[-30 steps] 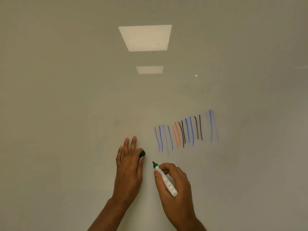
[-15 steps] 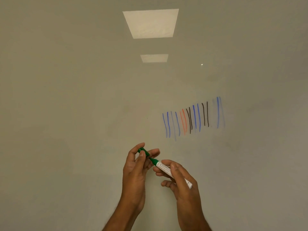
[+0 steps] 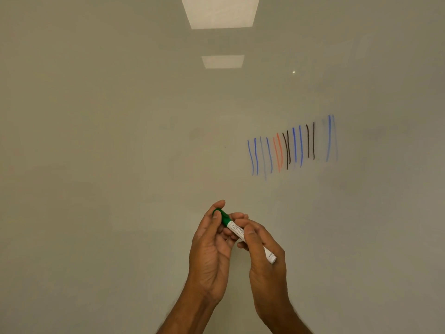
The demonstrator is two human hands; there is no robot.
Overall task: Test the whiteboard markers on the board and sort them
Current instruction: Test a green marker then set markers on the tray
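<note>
**Item:** one whiteboard marker (image 3: 237, 231) with a white printed plastic barrel. It was held aslant in the air in front of the pale glossy whiteboard (image 3: 120, 165), not touching it.

**Fitting:** a green plastic cap (image 3: 224, 216) sat over the marker's upper end.

**Left hand** (image 3: 209, 247): thumb and fingertips pinched the cap.

**Right hand** (image 3: 265, 251): fingers were curled round the barrel, whose tail end poked out past the knuckles.

**Board markings:** a row of upright test strokes (image 3: 289, 148) in blue, orange-red and black stood up and right of the hands (no green line among them).

**Also noted:** two reflected rectangular light panels (image 3: 220, 12) showed near the top.

**Step, judged:** cap handling on the green marker; whether the cap was going on or coming off could not be told.

**Next move, judged:** a straight pull or push along the barrel. After that, either a stroke on bare board left of the row, or the marker laid with its sorted group, which was out of view.
</note>
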